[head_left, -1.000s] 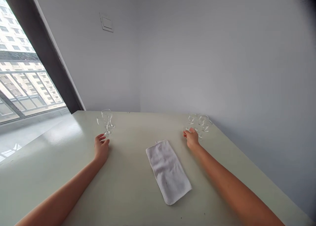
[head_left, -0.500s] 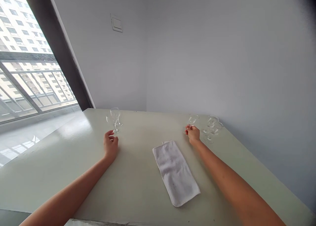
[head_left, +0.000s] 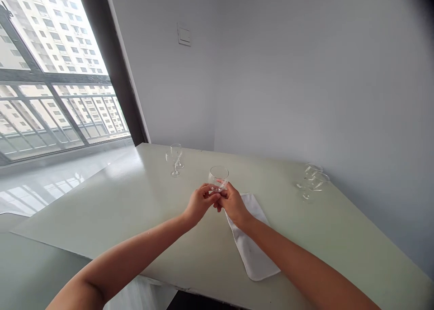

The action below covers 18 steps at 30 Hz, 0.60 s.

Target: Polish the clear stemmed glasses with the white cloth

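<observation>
A clear stemmed wine glass [head_left: 219, 176] is held upright above the middle of the table, its bowl uppermost. My right hand [head_left: 232, 204] grips it low, around the stem just under the bowl. From the other side, the fingers of my left hand [head_left: 200, 204] close on the same glass near the bottom of its bowl. My fingers hide the stem and foot. Partly beneath my right hand and forearm lies a folded white cloth [head_left: 256, 251], flat on the table.
Two clear stemmed glasses [head_left: 175, 158] stand at the back left of the pale green table [head_left: 162, 255]. Another two stemmed glasses [head_left: 313, 179] stand close together at the right, near the wall [head_left: 305, 84]. A window [head_left: 61, 97] is at the far left.
My right hand has carried a wine glass from the right side to the middle. My left hand has left the left glasses and taken hold of it too. The view has turned slightly left.
</observation>
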Tool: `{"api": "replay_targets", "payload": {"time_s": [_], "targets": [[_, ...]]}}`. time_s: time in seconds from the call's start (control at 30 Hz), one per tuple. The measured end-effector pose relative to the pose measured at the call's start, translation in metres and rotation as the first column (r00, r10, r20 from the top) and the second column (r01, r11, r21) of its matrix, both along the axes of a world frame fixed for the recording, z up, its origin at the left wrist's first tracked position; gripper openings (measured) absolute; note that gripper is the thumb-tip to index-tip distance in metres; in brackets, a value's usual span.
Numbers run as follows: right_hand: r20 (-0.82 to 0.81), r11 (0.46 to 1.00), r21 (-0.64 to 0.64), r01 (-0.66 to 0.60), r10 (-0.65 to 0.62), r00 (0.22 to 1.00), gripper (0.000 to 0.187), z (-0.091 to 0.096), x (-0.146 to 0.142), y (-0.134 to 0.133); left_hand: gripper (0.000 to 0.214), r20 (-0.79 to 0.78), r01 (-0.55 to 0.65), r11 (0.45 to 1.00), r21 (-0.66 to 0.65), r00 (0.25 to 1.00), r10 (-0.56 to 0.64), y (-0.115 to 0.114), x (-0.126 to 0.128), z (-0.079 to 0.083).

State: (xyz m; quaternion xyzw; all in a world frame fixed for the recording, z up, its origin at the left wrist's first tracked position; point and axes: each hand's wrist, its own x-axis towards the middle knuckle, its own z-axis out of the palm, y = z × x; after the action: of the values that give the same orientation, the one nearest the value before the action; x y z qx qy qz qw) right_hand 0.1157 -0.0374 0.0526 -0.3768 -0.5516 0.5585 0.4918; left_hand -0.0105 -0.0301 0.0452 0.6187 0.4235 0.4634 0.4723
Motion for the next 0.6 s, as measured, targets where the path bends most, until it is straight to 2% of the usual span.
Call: {"api": "replay_targets", "payload": {"time_s": [0.07, 0.13, 0.23, 0.33, 0.47, 0.6], "targets": [[0.049, 0.999, -0.002, -0.046, 0.046, 0.998, 0.053, 0.0, 0.002, -0.005, 0.026, 0.02, 0.005, 0.998, -0.06, 1.0, -0.004, -0.002, -0.009, -0.004], [0.097, 0.999, -0.019, -0.05, 0.052, 0.994, 0.054, 0.001, 0.01, -0.011, 0.029, 0.033, -0.042, 0.995, -0.088, 0.998, 0.045, 0.002, -0.022, -0.009], [0.171, 0.997, -0.05, 0.05, -0.041, 0.984, 0.046, 0.0, 0.036, -0.019, 0.032, 0.018, -0.178, 0.981, -0.077, 0.983, 0.18, 0.017, -0.054, -0.017], [0.199, 0.975, -0.079, 0.207, -0.188, 0.962, 0.038, -0.007, 0.081, -0.024, 0.033, -0.058, -0.319, 0.946, -0.055, 0.947, 0.315, 0.037, -0.095, -0.025], [0.19, 0.891, -0.142, 0.431, -0.402, 0.895, 0.035, -0.032, 0.155, -0.028, 0.034, -0.096, -0.424, 0.904, -0.046, 0.903, 0.419, 0.06, -0.14, -0.034], [0.182, 0.765, -0.207, 0.61, -0.582, 0.792, 0.033, -0.057, 0.218, -0.032, 0.038, -0.101, -0.47, 0.881, -0.049, 0.88, 0.464, 0.076, -0.158, -0.042]]}}
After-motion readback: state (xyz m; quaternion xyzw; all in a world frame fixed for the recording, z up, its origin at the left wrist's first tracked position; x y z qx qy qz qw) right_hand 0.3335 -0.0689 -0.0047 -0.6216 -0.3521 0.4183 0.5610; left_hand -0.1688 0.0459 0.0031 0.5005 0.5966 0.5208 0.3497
